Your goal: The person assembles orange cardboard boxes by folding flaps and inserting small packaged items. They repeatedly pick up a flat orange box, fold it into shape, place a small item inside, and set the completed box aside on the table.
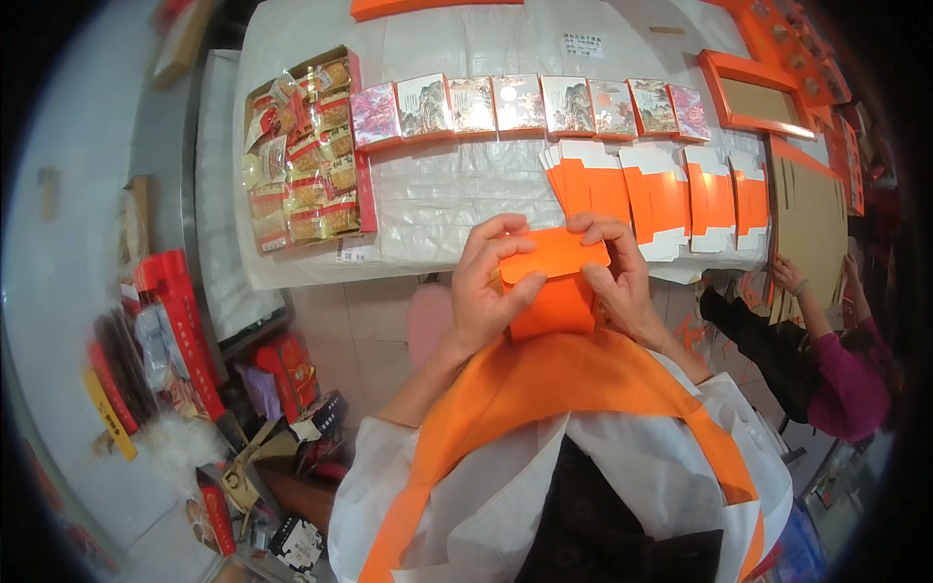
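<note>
In front of my chest I hold a small orange cardboard box [554, 255], its flap edge toward me. My left hand [491, 287] closes round its left side, with the thumb at the flap's lower left corner. On the other side my right hand [620, 282] grips it, fingertips over the far edge and thumb at the near right corner. The inside of the box cannot be seen. Just beyond, stacks of flat orange-and-white box blanks [593, 189] lie on the table. Farther back stands a row of small boxes [520, 105] with landscape pictures on top.
A carton of wrapped pastries [366, 194] sits at the table's left. An orange frame-like tray [714, 85] and brown cardboard sheets [802, 214] lie to the right, where another person [846, 379] touches the sheets. Shelves with red packages [185, 321] stand at my left.
</note>
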`<action>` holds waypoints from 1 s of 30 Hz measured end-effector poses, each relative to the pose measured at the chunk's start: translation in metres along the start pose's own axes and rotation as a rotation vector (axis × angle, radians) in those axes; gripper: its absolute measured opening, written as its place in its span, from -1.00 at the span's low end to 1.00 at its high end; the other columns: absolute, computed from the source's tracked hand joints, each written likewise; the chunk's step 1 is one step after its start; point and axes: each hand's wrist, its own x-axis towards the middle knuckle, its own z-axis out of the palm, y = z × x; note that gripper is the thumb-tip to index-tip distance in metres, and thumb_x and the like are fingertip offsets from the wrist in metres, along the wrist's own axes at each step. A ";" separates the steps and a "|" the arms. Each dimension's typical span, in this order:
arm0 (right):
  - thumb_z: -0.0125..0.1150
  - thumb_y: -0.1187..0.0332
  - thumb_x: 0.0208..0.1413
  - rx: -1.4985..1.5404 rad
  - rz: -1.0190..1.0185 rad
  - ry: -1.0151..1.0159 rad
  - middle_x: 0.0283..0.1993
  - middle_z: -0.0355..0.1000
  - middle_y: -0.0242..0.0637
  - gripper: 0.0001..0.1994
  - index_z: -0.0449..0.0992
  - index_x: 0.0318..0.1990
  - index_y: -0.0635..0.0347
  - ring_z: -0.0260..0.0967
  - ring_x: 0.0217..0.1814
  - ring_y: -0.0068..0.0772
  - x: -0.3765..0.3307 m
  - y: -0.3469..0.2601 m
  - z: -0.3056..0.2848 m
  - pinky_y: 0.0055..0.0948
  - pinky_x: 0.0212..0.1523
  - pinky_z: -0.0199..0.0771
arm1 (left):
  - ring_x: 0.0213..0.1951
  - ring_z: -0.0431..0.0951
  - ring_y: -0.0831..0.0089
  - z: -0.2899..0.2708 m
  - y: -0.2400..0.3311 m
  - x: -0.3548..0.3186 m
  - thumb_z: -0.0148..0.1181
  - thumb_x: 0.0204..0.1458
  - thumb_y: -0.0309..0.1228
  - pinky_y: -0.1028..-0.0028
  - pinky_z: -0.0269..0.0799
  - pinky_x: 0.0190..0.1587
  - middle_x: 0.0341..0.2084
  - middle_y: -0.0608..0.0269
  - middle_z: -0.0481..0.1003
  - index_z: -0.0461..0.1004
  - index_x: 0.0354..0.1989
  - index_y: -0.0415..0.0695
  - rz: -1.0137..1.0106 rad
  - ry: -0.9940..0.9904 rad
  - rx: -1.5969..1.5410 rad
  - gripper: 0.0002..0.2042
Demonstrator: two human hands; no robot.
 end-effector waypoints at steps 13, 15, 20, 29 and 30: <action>-0.07 0.54 0.12 -0.063 -0.058 0.049 -0.04 0.29 -0.20 -0.84 0.34 -0.14 0.28 0.23 0.03 -0.42 0.012 -0.001 0.000 -0.45 0.07 0.20 | -0.15 0.45 0.36 0.005 0.007 0.010 0.12 -0.07 -0.57 0.45 0.33 -0.06 -0.24 0.14 0.45 0.45 -0.25 -0.24 -0.152 0.024 -0.112 -0.82; -0.11 0.52 0.15 -0.050 -0.002 0.057 -0.05 0.29 -0.26 -0.84 0.38 -0.15 0.29 0.22 0.03 -0.48 0.012 0.000 -0.001 -0.51 0.04 0.21 | -0.15 0.45 0.35 0.006 0.005 0.012 0.10 -0.05 -0.56 0.46 0.33 -0.06 -0.24 0.15 0.45 0.46 -0.25 -0.24 -0.246 0.009 -0.129 -0.83; -0.12 0.48 0.17 -0.031 0.018 0.031 -0.04 0.30 -0.24 -0.84 0.40 -0.19 0.28 0.23 0.02 -0.46 0.013 0.003 -0.006 -0.50 0.03 0.22 | -0.13 0.41 0.38 0.002 -0.003 0.014 0.03 0.01 -0.57 0.48 0.29 -0.05 -0.18 0.14 0.43 0.45 -0.22 -0.26 -0.119 -0.073 -0.095 -0.84; -0.10 0.46 0.18 -0.055 -0.051 0.078 -0.03 0.32 -0.20 -0.87 0.40 -0.25 0.25 0.23 0.09 -0.36 0.007 0.016 -0.009 -0.45 0.03 0.26 | 0.10 0.26 0.30 0.002 -0.016 0.000 -0.13 0.17 -0.36 0.40 0.26 0.05 0.06 0.11 0.27 0.26 0.08 -0.15 -0.202 -0.010 -0.524 -0.68; -0.08 0.46 0.17 0.011 -0.036 0.097 -0.02 0.31 -0.20 -0.88 0.40 -0.24 0.24 0.23 0.11 -0.35 0.012 0.019 -0.010 -0.44 0.04 0.27 | 0.13 0.23 0.29 0.005 -0.016 -0.001 -0.16 0.18 -0.34 0.40 0.25 0.08 0.09 0.12 0.24 0.19 0.16 -0.11 -0.347 0.050 -0.820 -0.63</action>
